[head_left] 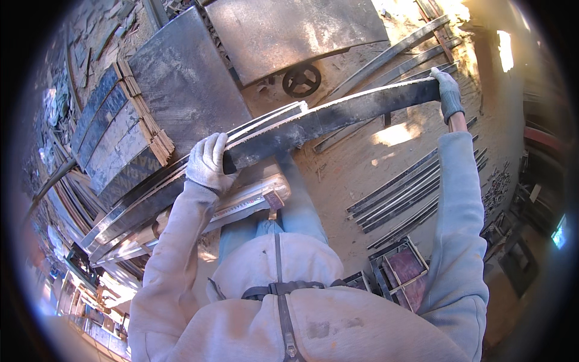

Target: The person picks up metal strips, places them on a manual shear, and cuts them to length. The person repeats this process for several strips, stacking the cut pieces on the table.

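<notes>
A long dark board with a pale, rough upper edge stretches across in front of me, seen on its narrow side. My left hand, in a whitish work glove, is closed around its left end. My right hand, also gloved, grips the far right end with the arm stretched out. Close behind the board's left part lies another pale-edged strip. Below my left hand is a light-coloured bar with ruler-like marks, and a small reddish block sits at its right end.
Large dark sheets and a brownish metal-looking panel stand ahead, with a black spoked wheel below the panel. Several long strips lie on the dirt floor at right. A frame-like box is near my right elbow. Slats lie left.
</notes>
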Available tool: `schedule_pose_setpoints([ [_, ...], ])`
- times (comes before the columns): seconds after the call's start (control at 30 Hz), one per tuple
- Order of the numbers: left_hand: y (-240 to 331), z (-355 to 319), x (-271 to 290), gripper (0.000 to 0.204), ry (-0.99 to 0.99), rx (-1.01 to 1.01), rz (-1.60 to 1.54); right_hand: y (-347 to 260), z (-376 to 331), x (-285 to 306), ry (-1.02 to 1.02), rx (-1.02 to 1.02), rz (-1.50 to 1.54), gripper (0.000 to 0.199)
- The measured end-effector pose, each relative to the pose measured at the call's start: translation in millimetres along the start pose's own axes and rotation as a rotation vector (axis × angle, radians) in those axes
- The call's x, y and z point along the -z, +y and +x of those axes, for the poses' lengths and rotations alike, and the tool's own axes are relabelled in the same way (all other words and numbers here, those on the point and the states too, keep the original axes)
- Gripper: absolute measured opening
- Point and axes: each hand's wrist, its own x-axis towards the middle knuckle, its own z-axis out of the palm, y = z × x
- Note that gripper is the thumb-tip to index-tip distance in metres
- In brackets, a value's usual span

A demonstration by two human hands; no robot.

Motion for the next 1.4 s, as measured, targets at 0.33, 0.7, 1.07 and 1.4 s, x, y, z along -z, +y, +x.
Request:
schedule_pose_setpoints([
  [0.33, 8, -13, 2, 0.11, -0.156, 0.182, 0.037, -64, -164, -132, -0.1, 0.219, -0.077, 0.06],
  [0.7, -21, -38, -8, 0.082, -0.008, 0.058, 0.027, -145, -305, -184, -0.478, 0.4, -0.376, 0.088],
  [1.07, -12, -56, -7, 0.071, 0.252, -0.04, 0.116, -256, -337, -205, -0.854, 1.002, -1.18, 0.069],
  [1.4, -53, -122, 37, 0.075, -0.082, 0.256, 0.185, -177, -353, -218, -0.219, 1.457, -0.744, 0.036],
])
